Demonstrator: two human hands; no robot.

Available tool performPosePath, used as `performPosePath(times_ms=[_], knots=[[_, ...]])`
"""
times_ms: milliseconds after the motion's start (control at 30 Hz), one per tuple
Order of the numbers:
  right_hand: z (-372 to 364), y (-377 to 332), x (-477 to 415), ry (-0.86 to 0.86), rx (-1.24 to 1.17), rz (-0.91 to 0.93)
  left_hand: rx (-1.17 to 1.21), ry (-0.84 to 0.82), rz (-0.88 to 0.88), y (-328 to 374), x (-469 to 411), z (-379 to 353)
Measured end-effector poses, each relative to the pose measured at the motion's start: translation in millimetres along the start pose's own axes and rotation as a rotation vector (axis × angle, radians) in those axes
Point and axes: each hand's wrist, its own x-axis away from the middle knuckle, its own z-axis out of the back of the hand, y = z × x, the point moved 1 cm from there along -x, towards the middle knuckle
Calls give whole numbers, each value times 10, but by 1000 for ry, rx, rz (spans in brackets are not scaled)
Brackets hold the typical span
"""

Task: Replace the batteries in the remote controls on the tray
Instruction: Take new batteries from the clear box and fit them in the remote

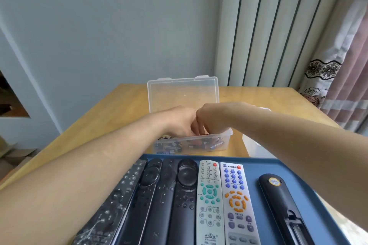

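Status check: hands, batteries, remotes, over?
Left hand and right hand both in clear battery box; grip hidden. Black remote face down on tray, compartment open. Nothing blocking.

The box (183, 89) is clear, smooth plastic. The table (123, 105) looks like pale wood with a soft sheen. The tray (298, 167) is matt blue. The black remotes (185, 195) are glossy plastic. The curtain (342, 95), far right, is patterned cloth.

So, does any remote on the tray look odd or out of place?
Yes. The black remote at the right lies apart from the row, back up, with its battery bay open. The leftmost remote looks scuffed, with whitish marks.
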Motion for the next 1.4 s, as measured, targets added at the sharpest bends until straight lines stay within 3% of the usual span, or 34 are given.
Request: performPosePath(times_ms=[233, 400, 700, 933, 1067, 1267, 1400], knots=[[-9, 21, -6, 15, 29, 6, -64, -38, 37, -50, -118, -49], [-3, 10, -89, -97, 120, -53, -158, -97, 80, -72, -83, 29], [15, -52, -199, -149, 236, 7, -68, -46, 71, -113, -102, 32], [-8, 15, -210, -58, 118, 53, 29, -25, 51, -145, -96, 6], [-20, 190, -167, 34, -256, 0, 102, -1, 43, -133, -64, 31], [-123, 426, 148, 271, -1311, -36, 964, 289, 40, -110, 144, 166], [-148, 320, 345, 335, -1560, 37, 955, 445, 2, 59, 278, 102]])
